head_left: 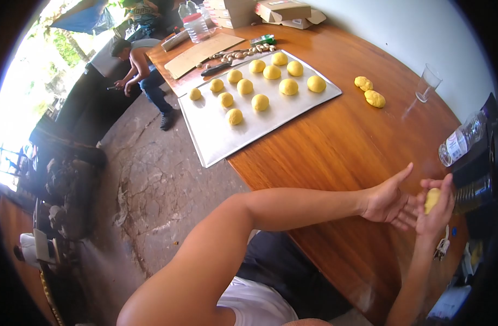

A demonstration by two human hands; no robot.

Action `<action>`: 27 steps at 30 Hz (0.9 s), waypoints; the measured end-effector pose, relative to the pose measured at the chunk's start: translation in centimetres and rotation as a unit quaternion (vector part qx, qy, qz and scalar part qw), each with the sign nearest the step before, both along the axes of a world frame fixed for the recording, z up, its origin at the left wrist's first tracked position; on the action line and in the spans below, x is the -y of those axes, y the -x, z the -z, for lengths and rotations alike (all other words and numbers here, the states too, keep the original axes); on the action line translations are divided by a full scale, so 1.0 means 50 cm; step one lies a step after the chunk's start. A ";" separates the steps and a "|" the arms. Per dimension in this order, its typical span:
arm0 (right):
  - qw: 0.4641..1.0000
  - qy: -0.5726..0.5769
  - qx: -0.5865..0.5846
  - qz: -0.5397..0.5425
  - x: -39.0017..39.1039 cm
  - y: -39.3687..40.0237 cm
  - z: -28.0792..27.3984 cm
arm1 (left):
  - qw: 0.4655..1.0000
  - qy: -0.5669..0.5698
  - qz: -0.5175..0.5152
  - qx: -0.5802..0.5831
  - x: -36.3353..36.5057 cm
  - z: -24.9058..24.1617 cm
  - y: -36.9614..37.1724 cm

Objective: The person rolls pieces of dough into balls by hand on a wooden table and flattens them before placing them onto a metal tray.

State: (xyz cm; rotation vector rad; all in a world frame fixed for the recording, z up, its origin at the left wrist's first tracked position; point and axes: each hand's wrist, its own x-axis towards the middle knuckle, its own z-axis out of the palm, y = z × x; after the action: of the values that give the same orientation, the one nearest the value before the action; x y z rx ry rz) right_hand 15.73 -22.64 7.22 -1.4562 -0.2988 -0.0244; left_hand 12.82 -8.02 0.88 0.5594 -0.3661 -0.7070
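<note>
My left hand (389,202) is held over the right part of the wooden table, thumb raised and fingers apart. Its fingertips come close to or touch my right hand (438,216); the overlap hides which. In my right hand a piece of yellow dough (432,200) lies between the palm and curled fingers, only partly visible. Two rough lumps of yellow dough (374,98) sit together on the table beyond my hands. Farther left, several smooth dough balls (260,102) rest on a metal baking sheet (216,138), whose near left corner sticks out past the table's edge.
A drinking glass (429,82) stands by the wall, with a plastic bottle (461,139) lying nearer. Keys (442,245) are close to my right hand. Behind the sheet are a knife (216,68), a board (203,56), a red-lidded jar (196,28) and boxes (284,10). A person (143,70) sits at left.
</note>
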 end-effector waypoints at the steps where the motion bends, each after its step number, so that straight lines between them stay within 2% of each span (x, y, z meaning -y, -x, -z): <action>1: 0.994 -0.089 -0.055 -0.036 0.018 -0.021 -0.005 | 0.998 -0.027 -0.040 0.029 0.000 -0.001 -0.005; 2: 0.994 -0.087 -0.054 -0.036 0.028 -0.031 0.001 | 0.998 -0.025 -0.039 0.030 0.000 -0.001 -0.006; 4: 0.968 -0.180 -0.093 -0.148 0.036 -0.043 0.019 | 0.995 -0.063 -0.074 0.016 -0.003 -0.004 -0.005; 5: 0.968 -0.180 -0.094 -0.145 0.035 -0.042 0.029 | 0.993 -0.082 -0.090 0.008 -0.001 -0.004 -0.003; 7: 0.968 -0.133 -0.095 -0.189 0.022 -0.021 0.042 | 0.993 -0.085 -0.084 0.011 0.006 0.008 -0.001; 9: 0.973 -0.119 -0.099 -0.172 0.010 0.002 0.044 | 0.993 -0.091 -0.078 0.019 0.007 0.021 -0.004; 11: 0.982 0.032 0.074 -0.170 0.007 0.012 0.056 | 0.990 -0.105 -0.080 0.052 0.004 0.026 -0.013; 12: 0.983 0.089 0.086 -0.132 0.026 0.009 0.078 | 0.990 -0.106 -0.079 0.054 0.006 0.016 -0.008; 13: 0.984 0.089 0.088 -0.131 0.002 0.026 0.078 | 0.988 -0.089 -0.128 0.017 0.010 0.002 0.001; 14: 0.973 0.097 0.186 -0.095 -0.034 0.053 0.074 | 0.981 -0.071 -0.177 -0.020 0.010 -0.012 0.008; 15: 0.952 0.104 0.283 -0.059 -0.056 0.067 0.070 | 0.981 -0.071 -0.178 -0.017 0.006 -0.011 0.005; 16: 0.917 0.229 0.317 -0.081 -0.033 0.058 0.081 | 0.983 -0.029 -0.177 -0.034 -0.003 -0.008 0.002; 17: 0.916 0.229 0.320 -0.080 -0.032 0.049 0.086 | 0.983 0.013 -0.174 -0.051 -0.011 -0.005 -0.002; 19: 0.820 0.321 0.471 -0.050 -0.040 0.042 0.089 | 0.979 0.050 -0.181 -0.085 -0.022 -0.003 -0.011; 21: 0.826 0.301 0.474 -0.044 -0.046 0.036 0.088 | 0.967 0.051 -0.211 -0.136 -0.025 -0.009 -0.010; 23: 0.808 0.303 0.501 0.059 -0.055 0.029 0.077 | 0.967 0.088 -0.215 -0.106 -0.015 0.010 -0.023; 25: 0.792 0.333 0.506 0.072 -0.052 0.018 0.076 | 0.962 0.026 -0.259 -0.079 -0.009 -0.011 -0.008; 27: 0.737 0.395 0.543 0.076 -0.054 0.025 0.066 | 0.957 0.016 -0.276 -0.094 -0.015 -0.031 0.002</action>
State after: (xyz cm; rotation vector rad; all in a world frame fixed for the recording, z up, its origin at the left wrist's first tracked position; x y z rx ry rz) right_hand 14.46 -19.93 3.93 -2.1840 -1.2656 -1.0309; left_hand 12.71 -7.27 2.43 0.5263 -0.0337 -0.2103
